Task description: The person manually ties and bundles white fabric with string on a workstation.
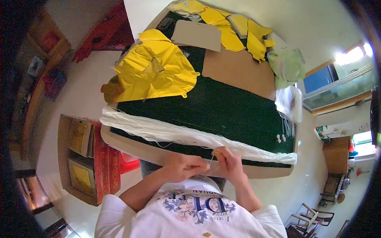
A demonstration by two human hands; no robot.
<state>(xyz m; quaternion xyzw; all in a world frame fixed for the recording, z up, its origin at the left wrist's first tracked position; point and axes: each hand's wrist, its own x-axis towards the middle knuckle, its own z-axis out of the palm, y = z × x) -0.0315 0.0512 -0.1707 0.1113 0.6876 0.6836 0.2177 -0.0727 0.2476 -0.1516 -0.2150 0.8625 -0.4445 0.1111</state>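
Close to my body, just over the table's near edge, both hands work on a thin white string (212, 160). My left hand (184, 166) is closed, its fingertips pinched on the string. Slightly higher sits my right hand (229, 160), also pinched, with the string running between the two. A loose loop seems to hang under the fingers, too fine to follow. Right behind my hands, a long bundle of white strings (174, 133) stretches across the table, spread wide at the left and narrow at the right.
Flat yellow foil sheets (166, 67) lie on the dark green tabletop (222, 103), with brown cardboard (242, 73) behind. A green plastic bag (287, 65) and a clear bag (289, 101) sit at the right edge. On the floor at left stands a cardboard box (65, 158) with golden packs.
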